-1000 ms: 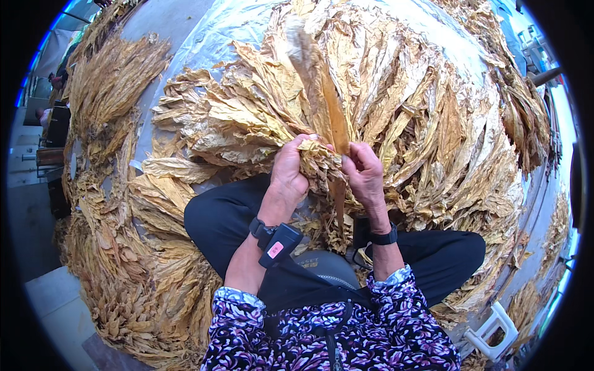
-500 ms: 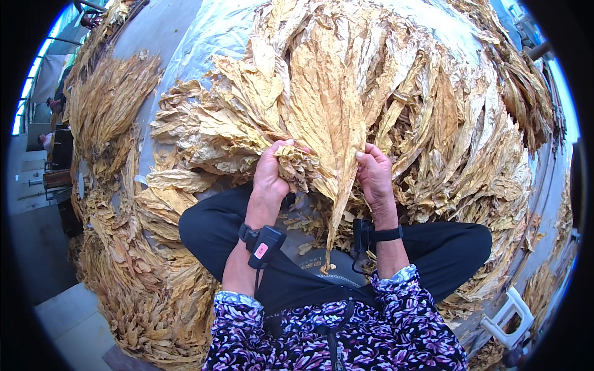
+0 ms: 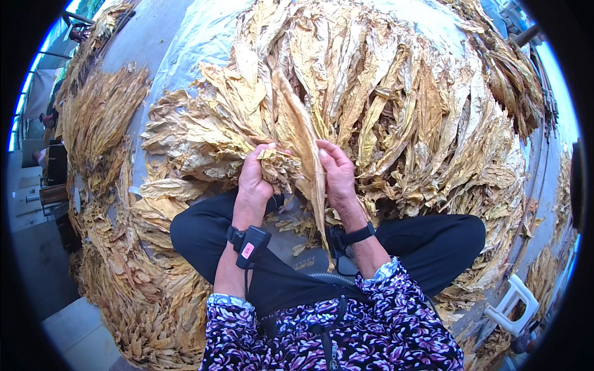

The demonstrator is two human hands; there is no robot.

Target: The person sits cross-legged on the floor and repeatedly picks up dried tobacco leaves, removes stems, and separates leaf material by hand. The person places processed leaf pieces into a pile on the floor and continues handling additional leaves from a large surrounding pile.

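My left hand (image 3: 252, 176) is closed round a bundle of dried tobacco leaves (image 3: 279, 166), whose crumpled ends show beside my thumb. A long tan tobacco leaf (image 3: 301, 127) lies folded lengthwise against this bundle. My right hand (image 3: 337, 170) pinches that leaf's right edge between thumb and fingers. The leaf's narrow end hangs down between my wrists towards my lap. Behind both hands spreads a wide pile of dried tobacco leaves (image 3: 427, 117), yellow to brown. The inner fingers of my left hand are partly hidden by the bundle.
My crossed legs in dark trousers (image 3: 433, 247) border the pile. More leaf heaps lie left (image 3: 102, 117) and lower left (image 3: 154, 309). Clear plastic sheeting (image 3: 198, 46) runs under the far leaves. A white plastic stool (image 3: 512, 306) stands at the lower right.
The leaf was spread wide and is now folded narrow. My right hand has moved left, closer to my left hand. The whole view has shifted slightly.
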